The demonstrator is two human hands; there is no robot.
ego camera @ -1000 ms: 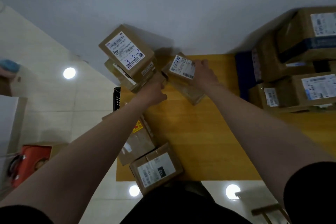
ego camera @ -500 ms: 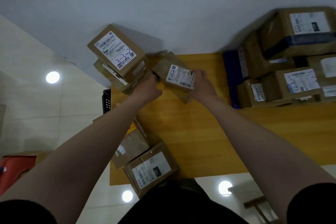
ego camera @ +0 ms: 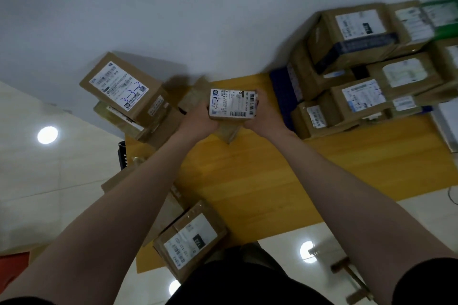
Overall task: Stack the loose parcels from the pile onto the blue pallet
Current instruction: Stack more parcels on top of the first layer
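Note:
A small brown parcel point(ego camera: 231, 105) with a white barcode label is held between both hands above the yellow wooden floor panel point(ego camera: 272, 176). My left hand point(ego camera: 198, 121) grips its left side and my right hand point(ego camera: 264, 116) grips its right side. The loose pile sits to the left: a labelled box marked "3-3-2" point(ego camera: 121, 86) on top of others, and one more labelled box point(ego camera: 190, 238) near my body. On the right, the blue pallet point(ego camera: 282, 96) carries several stacked cardboard parcels point(ego camera: 359, 39).
A grey wall runs behind the pile and the pallet. Pale glossy floor tiles point(ego camera: 49, 181) with light reflections lie to the left and below. A black object point(ego camera: 122, 158) stands at the panel's left edge. A wooden piece point(ego camera: 347, 270) lies at bottom right.
Both hands have lifted the small labelled parcel off the pile and turned it level, moving it right toward the pallet. The view has shifted right, showing more of the stacked parcels.

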